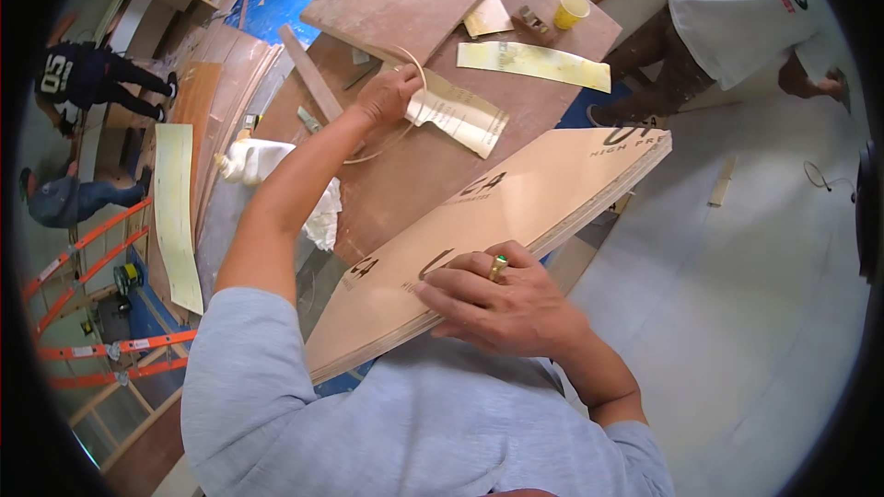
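Observation:
My left hand (389,95) reaches over the brown worktable, its fingers closed on a thin tan strip (424,83) that bends into a loop. Beside that hand a curled sheet of printed paper (465,122) lies on the table. Close to my body a thick board (543,186) with a pale tan printed face and a layered edge slants across the view. My right hand (511,302), with a green-stoned ring, grips the board's near edge; its fingers curve over the face and the thumb is hidden.
A large brown panel (414,0), a yellow cup (571,10), a wooden hand plane (532,24) and a pale yellow strip (534,65) lie farther back. Left are a white bottle (258,162), a white cloth (324,219) and an orange ladder (83,244). A person (737,9) stands right; two more work left.

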Tool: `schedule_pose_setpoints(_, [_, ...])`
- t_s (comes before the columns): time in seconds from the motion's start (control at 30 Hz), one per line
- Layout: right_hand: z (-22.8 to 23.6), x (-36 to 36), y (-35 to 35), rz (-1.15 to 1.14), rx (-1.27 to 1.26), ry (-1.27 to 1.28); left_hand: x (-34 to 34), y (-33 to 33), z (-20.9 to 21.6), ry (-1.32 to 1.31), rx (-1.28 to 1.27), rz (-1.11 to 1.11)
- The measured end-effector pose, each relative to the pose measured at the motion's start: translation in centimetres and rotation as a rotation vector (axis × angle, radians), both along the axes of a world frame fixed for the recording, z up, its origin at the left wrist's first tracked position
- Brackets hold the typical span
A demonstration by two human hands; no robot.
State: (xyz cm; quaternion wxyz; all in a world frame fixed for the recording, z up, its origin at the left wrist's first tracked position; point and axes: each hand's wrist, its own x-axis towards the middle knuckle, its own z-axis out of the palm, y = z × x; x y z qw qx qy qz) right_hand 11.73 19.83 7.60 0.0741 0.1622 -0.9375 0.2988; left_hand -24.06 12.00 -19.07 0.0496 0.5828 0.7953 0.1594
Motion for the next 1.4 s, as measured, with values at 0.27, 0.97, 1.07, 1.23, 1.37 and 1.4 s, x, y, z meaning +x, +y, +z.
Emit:
schedule_pose_setpoints(0.27, [0.0,-0.1,0.1,0.016,0.021,-0.016,4.6,8.0,-2.6,0.163,-0.191,-0.092])
schedule_pose_setpoints(0.97, [-0.4,-0.7,0.2,-0.068,-0.088,0.094,4.8,0.3,4.7,-0.025,-0.935,-0.158])
schedule_pose_setpoints(1.07, [-0.3,-0.6,0.2,-0.069,-0.085,0.082,5.1,-1.1,1.5,-0.094,-0.574,0.271])
schedule_pose_setpoints(1.23, [-0.4,-0.9,-0.1,-0.074,-0.081,0.099,4.2,0.0,-3.9,-0.597,-0.095,1.224])
schedule_pose_setpoints(1.37, [-0.7,-0.9,-0.3,-0.083,-0.078,0.128,2.4,1.4,-5.4,-0.913,0.162,1.477])
schedule_pose_setpoints(1.4, [-0.5,-1.2,-0.2,-0.082,-0.073,0.134,1.2,1.3,-5.9,-0.984,0.135,1.455])
